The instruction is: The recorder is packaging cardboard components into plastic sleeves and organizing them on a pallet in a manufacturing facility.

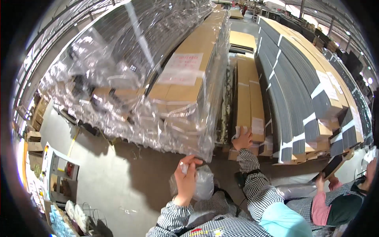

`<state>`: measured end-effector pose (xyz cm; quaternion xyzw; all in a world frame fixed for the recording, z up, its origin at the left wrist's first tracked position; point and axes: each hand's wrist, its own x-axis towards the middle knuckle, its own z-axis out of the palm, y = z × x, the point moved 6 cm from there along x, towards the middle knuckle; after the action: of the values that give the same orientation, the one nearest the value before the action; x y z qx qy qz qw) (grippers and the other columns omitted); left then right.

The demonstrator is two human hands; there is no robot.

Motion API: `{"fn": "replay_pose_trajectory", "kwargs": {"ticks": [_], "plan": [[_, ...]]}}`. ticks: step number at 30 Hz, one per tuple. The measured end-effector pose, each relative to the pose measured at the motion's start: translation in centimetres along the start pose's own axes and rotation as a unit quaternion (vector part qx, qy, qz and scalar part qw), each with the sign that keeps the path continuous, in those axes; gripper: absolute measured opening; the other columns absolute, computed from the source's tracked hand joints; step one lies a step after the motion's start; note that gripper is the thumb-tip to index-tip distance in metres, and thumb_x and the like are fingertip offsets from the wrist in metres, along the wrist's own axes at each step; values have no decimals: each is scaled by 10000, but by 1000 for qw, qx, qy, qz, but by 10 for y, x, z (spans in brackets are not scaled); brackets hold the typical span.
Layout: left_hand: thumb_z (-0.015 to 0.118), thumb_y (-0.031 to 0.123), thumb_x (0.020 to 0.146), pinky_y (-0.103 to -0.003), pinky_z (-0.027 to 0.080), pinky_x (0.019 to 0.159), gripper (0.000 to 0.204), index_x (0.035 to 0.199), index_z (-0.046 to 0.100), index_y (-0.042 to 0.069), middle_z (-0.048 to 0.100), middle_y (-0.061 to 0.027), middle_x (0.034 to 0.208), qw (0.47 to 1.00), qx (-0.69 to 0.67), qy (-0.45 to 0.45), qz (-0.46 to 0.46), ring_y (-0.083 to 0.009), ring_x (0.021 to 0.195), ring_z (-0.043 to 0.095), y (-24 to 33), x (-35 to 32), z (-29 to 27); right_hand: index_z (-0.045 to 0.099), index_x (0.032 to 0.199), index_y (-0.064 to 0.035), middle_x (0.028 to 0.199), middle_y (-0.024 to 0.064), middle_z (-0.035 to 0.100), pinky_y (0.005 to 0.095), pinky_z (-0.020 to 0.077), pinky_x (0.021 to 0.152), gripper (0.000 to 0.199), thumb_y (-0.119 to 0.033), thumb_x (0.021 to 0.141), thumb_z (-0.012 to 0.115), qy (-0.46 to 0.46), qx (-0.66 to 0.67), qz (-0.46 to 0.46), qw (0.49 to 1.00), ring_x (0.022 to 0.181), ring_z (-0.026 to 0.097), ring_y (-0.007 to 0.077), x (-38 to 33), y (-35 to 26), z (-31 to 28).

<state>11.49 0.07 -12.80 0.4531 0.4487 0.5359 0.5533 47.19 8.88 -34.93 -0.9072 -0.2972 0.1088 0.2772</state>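
My left hand (186, 176) is clenched around a crumpled wad of clear plastic wrap (199, 182) below the film-wrapped stack of long brown cardboard boxes (185, 81). My right hand (243, 139) rests with fingers spread on a narrower cardboard box end (249, 104) (a white label beside it).

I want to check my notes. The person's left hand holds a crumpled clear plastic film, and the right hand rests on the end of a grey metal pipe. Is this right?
Not quite. In the head view the left hand does hold crumpled clear plastic film, but the right hand rests on the end of a long brown cardboard box, not a grey metal pipe.
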Motion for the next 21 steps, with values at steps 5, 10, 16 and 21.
{"fn": "replay_pose_trajectory", "kwargs": {"ticks": [5, 10, 16, 21], "plan": [[503, 27, 973, -171, 342, 505, 264, 1229, 568, 9, 701, -51, 960, 998, -58, -34, 14, -3, 568, 404, 8, -23, 1, 370, 1486, -177, 1582, 201, 177, 703, 284, 987, 810, -326, 794, 763, -110, -85, -76, 987, 1437, 148, 452, -155, 19, -91], [554, 9, 942, -184, 399, 584, 264, 1202, 593, 1, 689, -46, 956, 994, -83, -71, 15, -24, 643, 466, 6, -60, 1, 554, 1228, -60, 1277, 162, 505, 426, 377, 1035, 617, -332, 742, 820, -201, 368, -305, 855, 1232, 471, 338, -277, -28, -189], [736, -35, 796, -237, 476, 811, 449, 1212, 572, -2, 645, -72, 1086, 977, -96, -169, 91, -112, 927, 590, 22, -105, 18, 673, 870, 4, 768, 63, 608, 286, 475, 635, 46, 5, 841, 709, -82, 415, -340, 840, 713, 578, 164, -319, -65, -258], [706, 16, 857, -219, 450, 614, 96, 942, 669, -9, 628, 3, 771, 986, -68, -154, -18, -69, 672, 551, 1, -111, 8, 711, 889, 19, 717, 49, 586, 269, 442, 609, 36, -1, 871, 687, 0, 392, -336, 857, 683, 549, 128, -319, -48, -280]]}}
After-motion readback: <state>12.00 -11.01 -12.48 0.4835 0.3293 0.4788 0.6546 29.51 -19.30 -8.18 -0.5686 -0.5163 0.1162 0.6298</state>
